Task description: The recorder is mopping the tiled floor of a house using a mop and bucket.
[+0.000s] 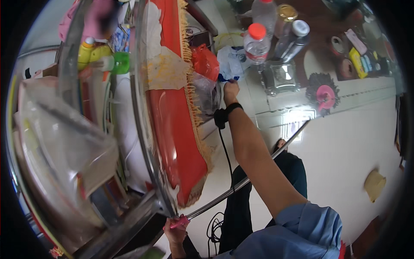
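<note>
My left hand [174, 236], low in the picture, is closed around the pink handle [180, 222] of a long metal pole [228, 192]. From there the pole slants up to the right, passing beneath my right arm. Farther off, my right hand [231, 91] is closed at the lower edge of a pale plastic bag [231, 60] with blue parts. Its fingertips are partly hidden. A black band [226, 113] with a cable circles my right wrist. Beside that hand are a red plastic bag [205, 61] and a clear plastic bag [206, 91].
A red fringed cloth [177, 142] runs along the left under a clear cover. Left of it are plastic-wrapped goods [64, 129]. The glass table [366, 88] at upper right bears a red-capped bottle [256, 41], other bottles and a pink round thing [325, 96]. A cable [214, 228] lies coiled on the floor.
</note>
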Tool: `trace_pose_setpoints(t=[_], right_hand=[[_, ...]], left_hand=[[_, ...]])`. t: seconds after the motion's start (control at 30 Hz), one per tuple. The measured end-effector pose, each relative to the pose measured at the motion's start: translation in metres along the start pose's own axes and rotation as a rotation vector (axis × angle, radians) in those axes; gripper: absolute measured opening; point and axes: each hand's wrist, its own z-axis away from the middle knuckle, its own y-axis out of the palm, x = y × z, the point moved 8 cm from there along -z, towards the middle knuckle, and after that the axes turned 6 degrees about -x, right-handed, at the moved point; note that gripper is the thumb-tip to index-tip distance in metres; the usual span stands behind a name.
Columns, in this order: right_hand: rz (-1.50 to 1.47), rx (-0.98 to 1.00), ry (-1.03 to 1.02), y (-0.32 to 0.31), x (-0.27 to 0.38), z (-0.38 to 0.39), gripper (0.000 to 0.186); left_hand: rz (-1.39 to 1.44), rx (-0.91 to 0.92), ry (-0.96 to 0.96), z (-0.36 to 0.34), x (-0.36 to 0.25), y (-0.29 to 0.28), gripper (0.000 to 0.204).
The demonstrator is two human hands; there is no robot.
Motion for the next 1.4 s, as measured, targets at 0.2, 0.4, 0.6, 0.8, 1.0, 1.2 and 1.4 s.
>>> trace_pose_setpoints(t=[0.2, 0.4, 0.6, 0.8, 1.0, 1.2, 1.4], right_hand=[[0.089, -0.111, -0.003, 0.027, 0.019, -0.062, 0.042], [0.172, -0.167, 0.024, 0.054, -0.001, -0.098, 0.042], [-0.275, 0.023, 0.000, 0.077, -0.025, -0.153, 0.043], [-0.228, -0.315, -0.326, 0.034, 0.041, -0.077, 0.041], [-0.506, 0.031, -0.989, 0.046, 0.189, 0.034, 0.029], [-0.418, 1.014, -0.912, 0.087, 0.195, 0.150, 0.031], [-0.060, 1.090, -1.147, 0.140, 0.141, 0.174, 0.031]], left_hand=[[0.074, -0.116, 0.014, -0.050, 0.003, -0.035, 0.040], [0.011, -0.198, 0.020, -0.070, -0.002, -0.021, 0.042], [-0.023, -0.209, -0.004, -0.087, 0.004, -0.005, 0.044], [-0.042, -0.228, 0.008, -0.079, -0.007, -0.001, 0.047], [-0.047, -0.180, -0.002, -0.072, -0.012, 0.014, 0.049], [-0.046, -0.179, 0.005, -0.059, -0.014, 0.014, 0.051], [-0.044, -0.199, 0.002, -0.052, -0.010, 0.009, 0.054]])
